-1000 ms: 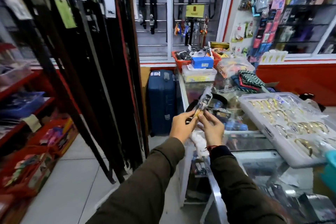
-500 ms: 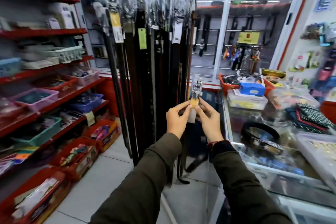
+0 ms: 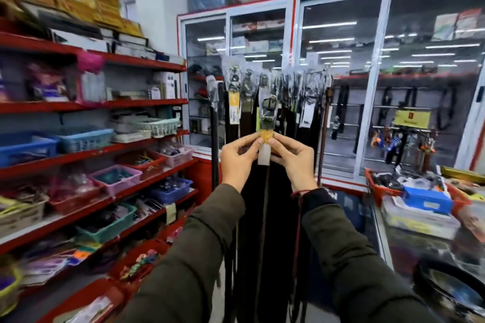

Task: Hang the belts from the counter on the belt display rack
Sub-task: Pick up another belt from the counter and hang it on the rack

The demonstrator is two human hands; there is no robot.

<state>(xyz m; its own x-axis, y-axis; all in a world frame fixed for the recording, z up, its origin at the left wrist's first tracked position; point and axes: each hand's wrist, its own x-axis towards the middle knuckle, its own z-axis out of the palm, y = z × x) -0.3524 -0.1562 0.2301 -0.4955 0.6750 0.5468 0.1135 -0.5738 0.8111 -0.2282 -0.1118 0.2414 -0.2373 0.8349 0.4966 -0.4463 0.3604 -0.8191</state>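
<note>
I hold one belt (image 3: 267,115) upright by its plastic-wrapped buckle end, with a yellow tag between my fingertips. My left hand (image 3: 239,158) pinches it from the left, my right hand (image 3: 294,160) from the right. The dark strap hangs straight down between my arms. Just behind it stands the belt display rack (image 3: 278,78), crowded with hanging dark belts whose buckles sit in clear plastic. The held buckle is a little below the rack's top row. A coiled black belt (image 3: 446,288) lies on the glass counter (image 3: 409,252) at the lower right.
Red shelves (image 3: 105,144) with plastic baskets of small goods run along the left. Glass-door cabinets (image 3: 341,86) fill the back wall. A red basket (image 3: 380,189) and a blue box (image 3: 427,199) stand on the counter's far end, at right.
I have turned left from the counter toward the rack and raised the belt. Both hands keep the same pinch on the buckle end, and the strap has left the counter and hangs free.
</note>
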